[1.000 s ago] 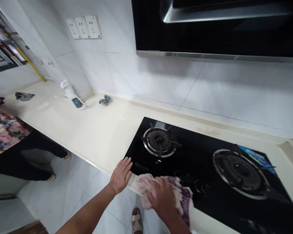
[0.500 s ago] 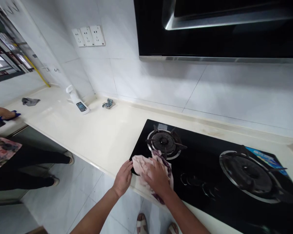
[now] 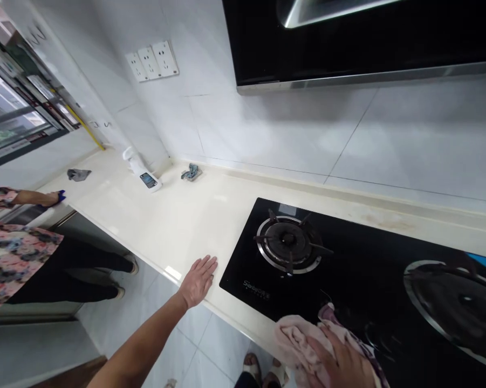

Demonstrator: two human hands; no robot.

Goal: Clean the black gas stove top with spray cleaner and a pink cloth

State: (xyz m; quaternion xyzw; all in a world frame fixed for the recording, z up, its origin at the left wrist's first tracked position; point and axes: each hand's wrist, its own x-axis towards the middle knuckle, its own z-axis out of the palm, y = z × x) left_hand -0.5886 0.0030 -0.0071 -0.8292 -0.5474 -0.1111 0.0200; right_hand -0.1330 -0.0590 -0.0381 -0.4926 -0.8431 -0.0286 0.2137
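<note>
My left hand lies flat on the cream countertop, fingers stretched out, just left of the stove and holding nothing. Bunched under my right hand is a pale pink cloth with purple patches, which the fingers press and grip at the front edge of the black gas stove. The left burner stands behind the cloth. Part of my right hand runs out of view at the bottom.
A white spray bottle, a blue-grey rag and a grey cloth rest on the counter. The range hood hangs above. At left, another person's hand holds something blue near the sink. The right burner is at the right.
My right hand has moved right and nearer along the stove's front with the cloth. My left hand now lies flat on the counter, away from the cloth. The view has turned slightly left.
</note>
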